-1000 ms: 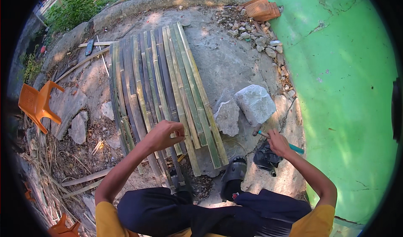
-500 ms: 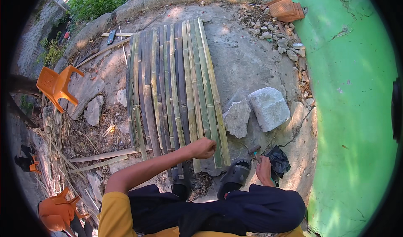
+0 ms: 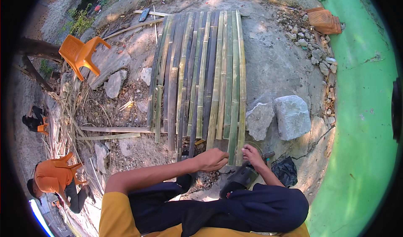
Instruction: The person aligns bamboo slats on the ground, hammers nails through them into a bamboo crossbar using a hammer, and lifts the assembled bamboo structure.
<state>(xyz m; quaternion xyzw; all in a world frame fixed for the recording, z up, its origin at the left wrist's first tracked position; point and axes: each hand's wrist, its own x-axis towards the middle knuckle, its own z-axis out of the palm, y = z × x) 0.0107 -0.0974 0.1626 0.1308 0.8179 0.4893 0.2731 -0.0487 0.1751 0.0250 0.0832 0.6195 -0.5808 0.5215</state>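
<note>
Split bamboo slats (image 3: 204, 75) lie side by side on the ground, green, yellowish and dark. Over their near ends my left hand (image 3: 213, 159) is closed, its fingertips beside the rightmost slats; what it pinches is hidden. Just right of the outermost slat (image 3: 242, 90), my right hand (image 3: 253, 155) is closed too, fingers pinched near the slat's end. A thin wire-like loop (image 3: 253, 143) curves by these fingers; whether they hold it I cannot make out. Behind the right wrist a hammer (image 3: 268, 155) lies on the ground, partly hidden, near a black plastic bag (image 3: 285, 171).
Two pale stone blocks (image 3: 292, 117) stand right of the slats. Rubble (image 3: 312, 48) and stacked tiles (image 3: 324, 20) border a green surface (image 3: 361, 123). An orange chair (image 3: 79, 54) stands left, a phone (image 3: 144, 14) beyond. A person in orange (image 3: 53, 176) is lower left.
My right hand has let go of the hammer and moved up and left to the slat ends. My left hand has shifted slightly right and down. The view has turned left.
</note>
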